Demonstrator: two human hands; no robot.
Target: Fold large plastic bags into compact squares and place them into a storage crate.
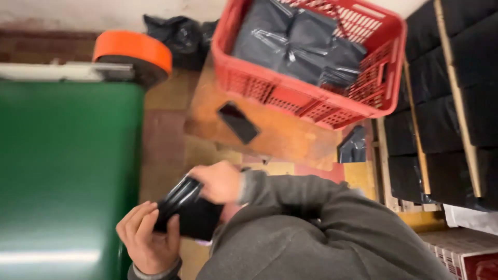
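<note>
Tiled floor [161,135] below, black packet [189,212] clamped between both hands' closed fingers [148,218].

I hold a packet [189,212] between my left hand [148,238] and right hand [218,181], close to my body. Ahead stands a table [280,132] with a phone [238,123] lying on it and a crate [311,57] of bags [295,41] behind that. A bin [67,171] stands to my left, stacked shelves [446,103] to my right.

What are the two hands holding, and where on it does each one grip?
A black plastic packet: left hand at its lower end, right hand at its top edge.
</note>
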